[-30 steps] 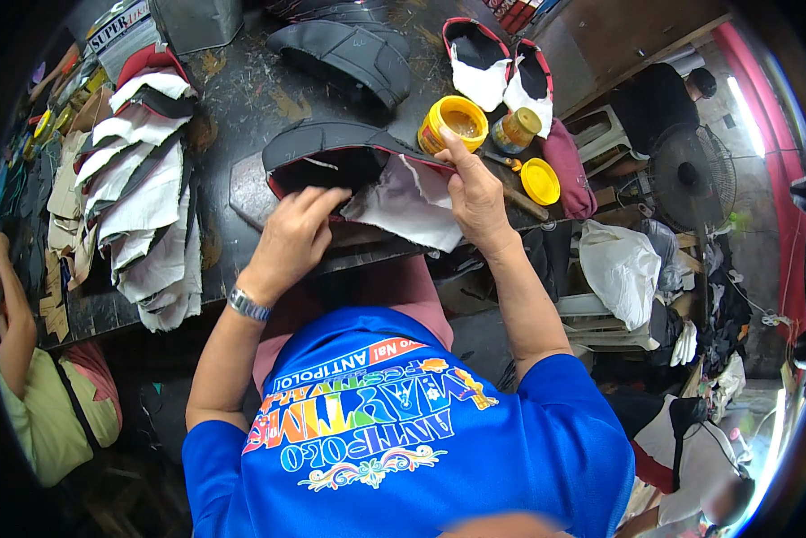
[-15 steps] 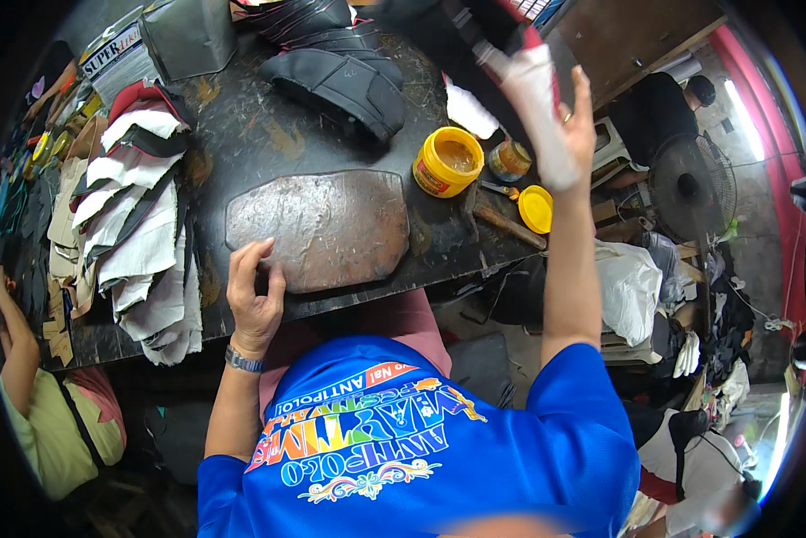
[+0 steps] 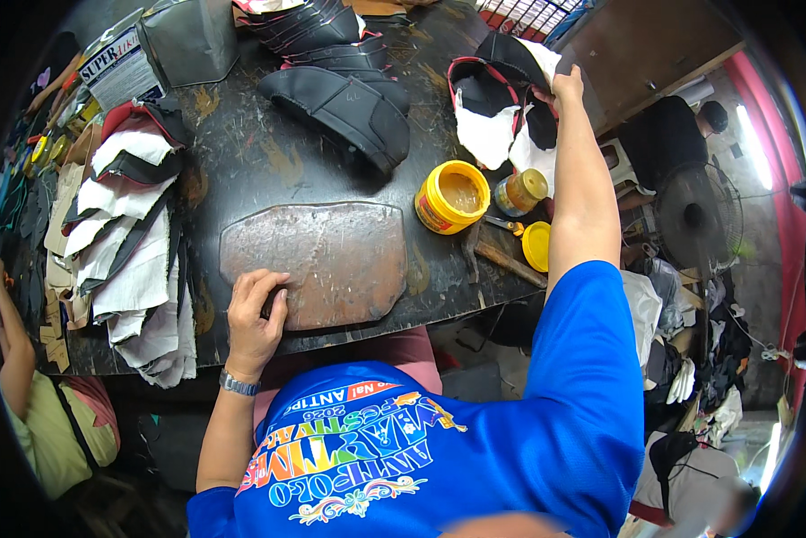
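Well, the black curved piece (image 3: pixel 503 59) with white lining is by the table's right edge, toward the far right corner, above two similar red-edged pieces. The person's right hand (image 3: pixel 564 85), arm stretched out, has its fingers closed on the right end of that piece; some of the fingertips are hidden, so it seems a pinch, but how tight I cannot tell. Of the two pieces beneath, the left one (image 3: pixel 483 88) shows its dark hollow and white cloth, while the other is partly covered by the hand and forearm.

Nearer the near right corner of the table (image 3: pixel 241 134) sit an open yellow pot (image 3: pixel 453 199) of brownish paste and, just beside it, a small glass jar (image 3: pixel 521 192). A round yellow lid (image 3: pixel 536 246) and a wooden-handled tool (image 3: pixel 509 264) lie between these and the near edge.

The left hand (image 3: pixel 257 314) rests at the near left part of a worn flat slab (image 3: pixel 322 255), close to the table's near edge. Its fingers are loosely curled, thumb apart, with nothing between them.

Toward the far edge lies an overlapping row of black pieces (image 3: pixel 349 117). Along the left side, a stack of white-lined pieces (image 3: pixel 134 242) reaches the near edge, and a metal can (image 3: pixel 187 45) stands near the far left corner.
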Demonstrator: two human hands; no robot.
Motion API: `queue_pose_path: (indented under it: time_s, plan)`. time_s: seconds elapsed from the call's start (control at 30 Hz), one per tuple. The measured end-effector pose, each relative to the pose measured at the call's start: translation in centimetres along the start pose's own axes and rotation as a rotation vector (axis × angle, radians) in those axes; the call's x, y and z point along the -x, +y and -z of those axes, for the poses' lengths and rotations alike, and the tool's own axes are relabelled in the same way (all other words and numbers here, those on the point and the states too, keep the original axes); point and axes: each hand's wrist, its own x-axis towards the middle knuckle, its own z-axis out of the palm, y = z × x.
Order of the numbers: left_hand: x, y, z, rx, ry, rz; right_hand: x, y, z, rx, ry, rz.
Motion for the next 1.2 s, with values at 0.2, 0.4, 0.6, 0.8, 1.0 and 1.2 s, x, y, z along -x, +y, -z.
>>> queue_pose_path:
  time_s: [0.2,0.4,0.6,0.8,1.0,1.2]
  plan:
    - [0.0,0.0,-0.1,-0.020,-0.010,0.010,-2.0,1.4,1.3,0.002,0.059,-0.030]
    - [-0.1,0.0,-0.1,0.002,0.002,0.001,-1.6,-0.9,1.5,0.272,0.465,0.381]
    - [0.0,-0.3,-0.3,-0.008,0.012,-0.027,14.9,-7.0,-4.6,-0.206,-0.405,0.989]
    - [0.4,-0.8,-0.3,0.014,0.011,-0.061,32.3,0.5,-12.8,0.942,-0.284,1.446]
    - [0.7,-1.0,-0.2,0.042,0.034,-0.106,31.6,0.2,-13.9,0.890,-0.229,1.316]
    - [0.0,-0.3,0.1,-0.223,0.269,-0.259,34.7,-5.2,-8.5,0.560,-0.493,0.924]
